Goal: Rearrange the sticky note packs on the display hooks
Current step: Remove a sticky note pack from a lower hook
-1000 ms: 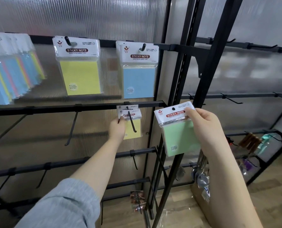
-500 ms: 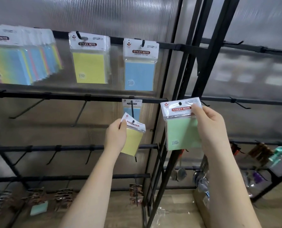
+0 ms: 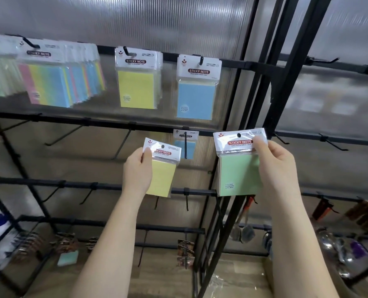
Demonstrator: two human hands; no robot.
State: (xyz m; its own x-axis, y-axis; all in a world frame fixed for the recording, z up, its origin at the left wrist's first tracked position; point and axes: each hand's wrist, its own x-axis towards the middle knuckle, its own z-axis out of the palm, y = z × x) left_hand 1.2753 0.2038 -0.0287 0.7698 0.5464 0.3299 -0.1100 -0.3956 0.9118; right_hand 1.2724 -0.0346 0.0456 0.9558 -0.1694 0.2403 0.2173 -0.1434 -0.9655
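Observation:
My left hand (image 3: 137, 172) grips a yellow sticky note pack (image 3: 162, 175) by its left edge, free of any hook. My right hand (image 3: 274, 168) pinches the header of a green sticky note pack (image 3: 239, 175) held up in front of the rack post. Between them a small blue pack (image 3: 185, 145) hangs on a black hook (image 3: 185, 147) of the second rail. On the top rail hang a yellow pack (image 3: 137, 89), a blue pack (image 3: 197, 97) and a thick row of multicoloured packs (image 3: 56, 82).
Black rails (image 3: 71, 121) carry several bare hooks left of my hands. A black upright post (image 3: 284, 89) splits the rack. Spoons and utensils (image 3: 245, 231) hang lower right. Clips (image 3: 185, 252) and a loose green pad (image 3: 68, 258) sit near the floor.
My left hand pulled the yellow pack off the second-rail hook and lowered it left of that hook. The green pack in my right hand stayed near the post. The camera tilted up.

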